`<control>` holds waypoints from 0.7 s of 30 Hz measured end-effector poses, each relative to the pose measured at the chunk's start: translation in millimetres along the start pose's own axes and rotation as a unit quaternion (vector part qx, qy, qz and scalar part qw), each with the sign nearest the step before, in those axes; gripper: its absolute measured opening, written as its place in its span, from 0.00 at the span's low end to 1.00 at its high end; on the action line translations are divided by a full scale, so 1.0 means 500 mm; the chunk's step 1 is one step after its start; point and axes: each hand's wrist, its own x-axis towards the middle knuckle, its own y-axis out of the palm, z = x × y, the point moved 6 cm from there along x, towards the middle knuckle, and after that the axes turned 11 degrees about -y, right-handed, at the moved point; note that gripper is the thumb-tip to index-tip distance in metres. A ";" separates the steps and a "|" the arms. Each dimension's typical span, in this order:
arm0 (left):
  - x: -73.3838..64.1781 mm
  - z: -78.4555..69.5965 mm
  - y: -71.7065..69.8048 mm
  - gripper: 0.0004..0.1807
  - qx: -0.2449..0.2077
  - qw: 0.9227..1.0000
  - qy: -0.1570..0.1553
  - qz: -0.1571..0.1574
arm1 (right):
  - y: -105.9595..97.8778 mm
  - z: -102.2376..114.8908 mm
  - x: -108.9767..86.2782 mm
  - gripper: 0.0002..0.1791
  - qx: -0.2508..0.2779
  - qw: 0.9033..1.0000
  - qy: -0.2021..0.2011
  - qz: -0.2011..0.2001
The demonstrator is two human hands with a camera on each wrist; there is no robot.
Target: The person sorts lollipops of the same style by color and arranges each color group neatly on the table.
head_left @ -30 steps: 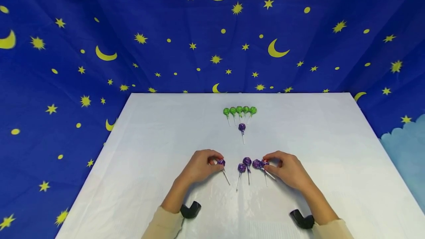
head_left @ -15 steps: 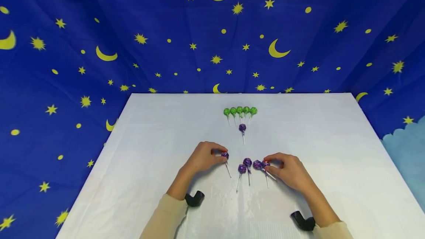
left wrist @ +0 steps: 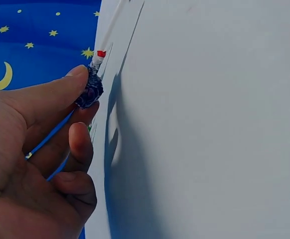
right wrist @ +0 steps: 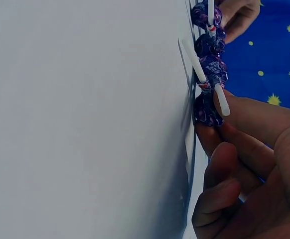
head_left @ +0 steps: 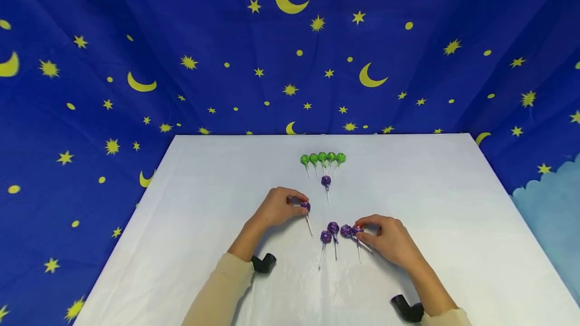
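Note:
My left hand pinches a purple-wrapped lollipop by its head between thumb and fingers, its white stick pointing back toward me. To the right, my right hand grips the head of another purple lollipop, right up against a neighbouring purple lollipop whose stick crosses it. Between the hands lie two more purple lollipops, one slightly farther back than the other. A single purple lollipop lies beyond them, just below a fanned row of green lollipops.
All of this is on a white-covered table. A blue cloth with yellow moons and stars hangs behind and at the sides. Black wrist-worn pieces stick out below each forearm.
My left hand has carried its purple lollipop forward, nearer the lone purple one. My right hand keeps its hold in about the same place. The head view has tilted slightly upward.

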 end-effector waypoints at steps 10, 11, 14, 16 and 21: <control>0.054 -0.022 -0.012 0.11 0.006 1.000 -0.002 -0.015 | -0.009 0.002 0.001 0.13 -0.012 1.000 0.004 -0.008; 0.057 -0.023 -0.013 0.11 0.004 1.000 -0.005 -0.019 | -0.008 0.002 0.001 0.13 -0.013 1.000 0.005 -0.007; 0.066 -0.022 -0.015 0.11 0.002 0.999 -0.017 -0.031 | -0.004 0.003 0.003 0.13 -0.013 1.000 0.006 -0.003; 0.071 -0.023 -0.016 0.11 0.000 0.999 -0.020 -0.038 | -0.003 0.003 0.003 0.13 -0.013 1.000 0.008 -0.002; 0.090 -0.022 -0.012 0.12 0.006 0.999 -0.019 -0.047 | 0.001 0.003 0.001 0.12 -0.011 1.000 0.010 -0.001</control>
